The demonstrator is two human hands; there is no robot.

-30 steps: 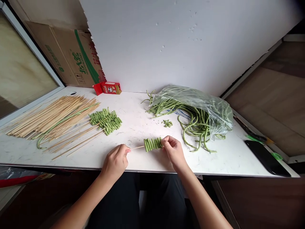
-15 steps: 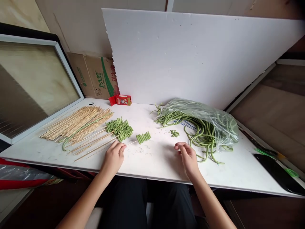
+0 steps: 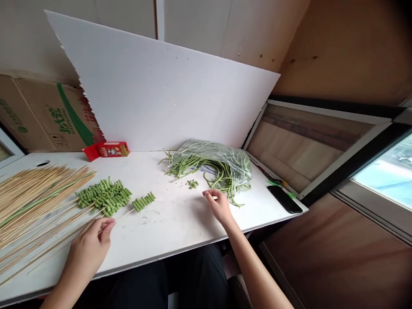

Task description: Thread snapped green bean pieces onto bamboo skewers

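My left hand [image 3: 93,240] pinches a thin bamboo skewer, and green bean pieces [image 3: 143,201] are threaded in a row on its far end. Just beyond that hand lies a pile of threaded bean skewers [image 3: 104,195], their bare sticks pointing left. Over the right half of the table, my right hand [image 3: 219,207] has thumb and fingers closed together; whatever may be between them is too small to make out. Close by it are long green beans [image 3: 222,174], spilling from a clear plastic bag [image 3: 240,165]. Small bean scraps [image 3: 192,184] lie left of the bag.
Loose bamboo skewers [image 3: 35,189] cover the table's left side, a long bean across them. A red box [image 3: 112,149] stands at the back before a cardboard carton [image 3: 48,116]. A white board [image 3: 174,94] leans behind. A black phone [image 3: 285,198] lies near the right edge.
The view has turned to the right, so the table's things appear farther left and a window shows. My left hand keeps hold of the skewer; my right hand keeps its closed pose.
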